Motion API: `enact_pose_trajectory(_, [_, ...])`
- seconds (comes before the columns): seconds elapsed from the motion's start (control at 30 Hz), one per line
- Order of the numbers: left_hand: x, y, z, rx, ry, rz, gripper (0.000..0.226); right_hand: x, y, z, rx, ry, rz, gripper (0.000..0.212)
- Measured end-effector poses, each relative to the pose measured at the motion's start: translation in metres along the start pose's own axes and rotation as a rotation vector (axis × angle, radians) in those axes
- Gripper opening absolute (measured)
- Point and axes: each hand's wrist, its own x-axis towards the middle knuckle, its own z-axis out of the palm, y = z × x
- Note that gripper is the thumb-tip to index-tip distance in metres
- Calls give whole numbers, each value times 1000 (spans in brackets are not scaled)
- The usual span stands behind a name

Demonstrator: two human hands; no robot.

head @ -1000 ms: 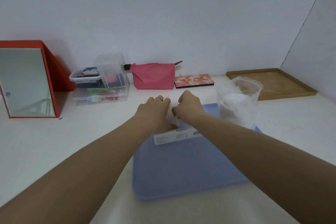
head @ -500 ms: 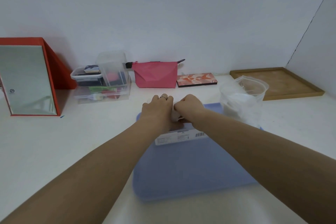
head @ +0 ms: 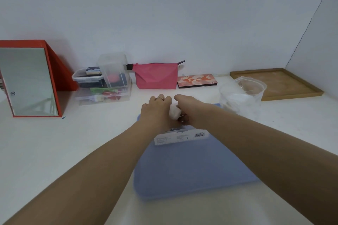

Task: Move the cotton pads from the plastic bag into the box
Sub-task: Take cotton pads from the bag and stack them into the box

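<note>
Both arms outstretched, left hand (head: pixel 155 109) and right hand (head: pixel 190 109) pinching white cotton pads (head: pixel 174 112) between them

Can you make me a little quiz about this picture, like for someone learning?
1. True or false: the pink pouch lies on the wooden tray.
2. What colour is the mat under the arms? A) green B) blue C) yellow
3. Fill in: the left hand and right hand meet around something small and ____.

Key: 1. False; the pouch stands against the wall beside the clear boxes, apart from the tray. 2. B. 3. White.
</note>
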Motion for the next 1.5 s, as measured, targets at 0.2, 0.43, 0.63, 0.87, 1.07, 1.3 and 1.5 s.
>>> enact_pose_trajectory(0.2, [-2,4,-5,-17,-38,-1,80,-12,-8,-18,-33,-161,81,64])
enact_pose_trajectory(0.43, [-6,9,-7,13,-39,-26,85,-7,1,-16,-73,-41,76,64])
enact_pose_trajectory(0.63, [-5,17,-31,-27,-124,-62,92,-41,-29,-48,-472,77,-293,27])
enact_pose_trajectory(0.87, [3,52,-72,-413,-29,49,78,-69,-65,-131,-674,415,-403,20])
enact_pose_trajectory(1.07, [3,99,-85,-839,-126,-58,46,-67,-49,-137,-1389,292,-199,22])
enact_pose_trajectory(1.3, [-5,121,-72,-983,-354,-114,30,-66,-32,-130,-1624,187,-92,34])
enact_pose_trajectory(1.5, [-11,124,-66,-975,-358,-97,17,-73,-30,-128,-1670,143,-107,14])
